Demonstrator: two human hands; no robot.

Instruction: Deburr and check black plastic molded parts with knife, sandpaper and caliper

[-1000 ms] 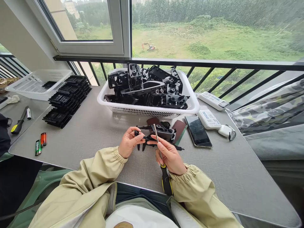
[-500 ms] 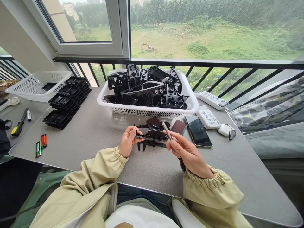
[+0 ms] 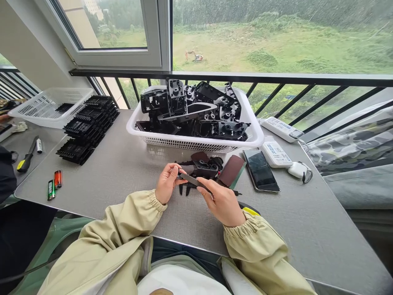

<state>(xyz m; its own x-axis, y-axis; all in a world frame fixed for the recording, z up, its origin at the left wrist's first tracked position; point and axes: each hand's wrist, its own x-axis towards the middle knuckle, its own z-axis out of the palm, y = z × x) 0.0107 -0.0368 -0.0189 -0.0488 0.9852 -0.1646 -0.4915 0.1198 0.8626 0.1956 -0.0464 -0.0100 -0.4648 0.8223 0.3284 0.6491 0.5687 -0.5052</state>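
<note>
My right hand (image 3: 224, 203) is closed around a flat file (image 3: 193, 180), a grey metal blade. A black and yellow handle (image 3: 251, 210) shows behind that hand. My left hand (image 3: 166, 182) pinches a small dark plastic piece (image 3: 180, 173), mostly covered by the fingers. The file's far end lies against this piece or just over it; I cannot tell which. Beyond the hands a black molded part (image 3: 205, 167) rests on the table. Black calipers (image 3: 184, 189) lie partly hidden under the file, their jaws showing. Brown sandpaper (image 3: 231, 170) lies to the right.
A white basket (image 3: 196, 141) heaped with black plastic parts stands behind. A phone (image 3: 260, 170) and white devices (image 3: 278, 155) lie right. Stacked black parts (image 3: 89, 127), two batteries (image 3: 54, 184), another basket (image 3: 46, 108) and a screwdriver (image 3: 27, 157) are left.
My right hand has moved left and lowered the file from a raised, steep tilt to lie across toward my left fingers. My left hand keeps its pinch nearly in place. The view shifted slightly.
</note>
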